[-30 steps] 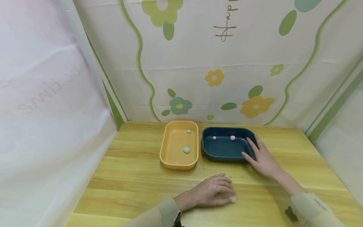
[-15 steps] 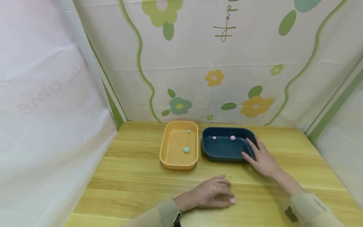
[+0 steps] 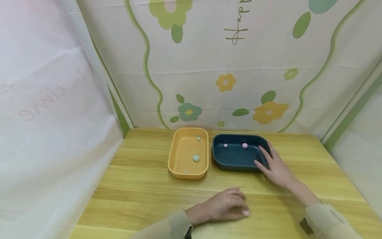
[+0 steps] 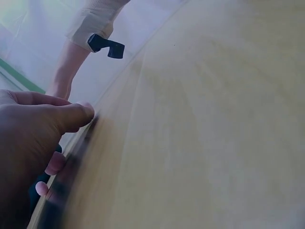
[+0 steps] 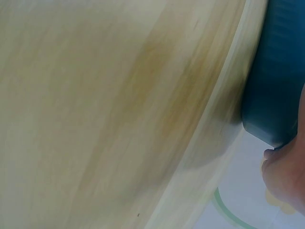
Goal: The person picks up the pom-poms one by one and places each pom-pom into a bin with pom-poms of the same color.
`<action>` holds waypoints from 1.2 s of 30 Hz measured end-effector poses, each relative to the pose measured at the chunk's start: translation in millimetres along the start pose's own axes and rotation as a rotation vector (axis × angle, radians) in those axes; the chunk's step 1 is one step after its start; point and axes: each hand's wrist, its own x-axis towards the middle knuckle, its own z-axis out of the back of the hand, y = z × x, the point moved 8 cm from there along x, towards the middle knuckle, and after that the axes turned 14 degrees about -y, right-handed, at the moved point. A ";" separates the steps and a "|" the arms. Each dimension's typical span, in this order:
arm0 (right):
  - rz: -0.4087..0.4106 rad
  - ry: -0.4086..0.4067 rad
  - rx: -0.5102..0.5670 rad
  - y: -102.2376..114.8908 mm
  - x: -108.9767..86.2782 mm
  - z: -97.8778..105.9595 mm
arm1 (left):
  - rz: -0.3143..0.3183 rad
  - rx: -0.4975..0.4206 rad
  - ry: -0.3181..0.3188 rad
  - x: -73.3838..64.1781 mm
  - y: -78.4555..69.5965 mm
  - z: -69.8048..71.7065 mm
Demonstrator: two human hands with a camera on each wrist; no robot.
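My left hand (image 3: 225,204) is low over the table, pinching a small pink ball (image 3: 245,212) at the tips of thumb and forefinger. Its other fingers are loosely bent. In the left wrist view the hand (image 4: 38,124) fills the left side, with thumb and forefinger meeting. My right hand (image 3: 277,167) rests on the right end of a dark blue tray (image 3: 235,165), its fingers spread across the rim. Two pink balls lie inside: a smaller one (image 3: 225,145) at left and a bigger one (image 3: 244,145) mid-tray. The tray's side (image 5: 274,71) shows in the right wrist view.
Left of the blue tray stands a yellow tray (image 3: 182,152) with a large pale green ball (image 3: 196,158), a smaller one (image 3: 198,138) and a tiny one (image 3: 185,172). Behind the wooden table (image 3: 134,186) hangs a flower-printed white cloth (image 3: 197,86).
My left hand has shifted slightly toward the table's front and right, keeping the pink ball at its fingertips. The right hand and both trays have stayed in place.
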 end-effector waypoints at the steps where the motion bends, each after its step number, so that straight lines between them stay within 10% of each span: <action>1: 0.003 -0.005 0.003 0.0 0.1 0.1 | 0.003 -0.014 -0.015 0.4 -0.4 1.7; 15: 0.009 -0.016 0.005 -0.6 -0.1 1.3 | 0.061 -0.180 -0.222 6.9 0.4 38.5; 36: 0.004 -0.008 -0.002 -1.0 -1.1 0.1 | -0.012 -0.034 -0.387 22.0 10.4 81.9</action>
